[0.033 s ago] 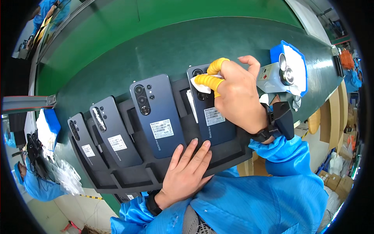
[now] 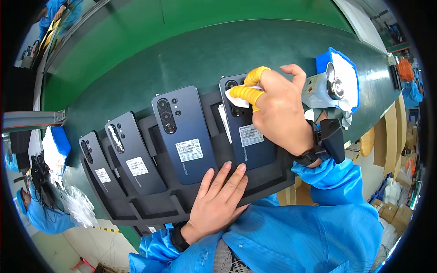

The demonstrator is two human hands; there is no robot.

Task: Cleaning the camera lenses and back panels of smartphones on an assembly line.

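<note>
Several dark blue smartphones lie back up in a black foam tray (image 2: 159, 205). My right hand (image 2: 283, 113), with yellow finger cots on two fingers, pinches a white wipe (image 2: 237, 101) against the camera area of the rightmost smartphone (image 2: 255, 154). My left hand (image 2: 218, 204) lies flat with fingers outstretched on the tray's near edge, its fingertips between that phone and the neighbouring smartphone (image 2: 193, 127). Further left in the tray are a third smartphone (image 2: 143, 177) and another smartphone (image 2: 104, 164), each with a white label. The wipe is partly hidden under my fingers.
To the right stand a translucent bottle with a metal top (image 2: 316, 91) and a blue bin of white sheets (image 2: 348, 77). On the left are another blue bin (image 2: 61, 143) and clear plastic bags (image 2: 77, 204). A co-worker's blue sleeve (image 2: 48, 218) shows at the far left.
My right hand and the wipe have shifted very slightly to the right over the phone's cameras. My left hand and the phones have stayed in place.
</note>
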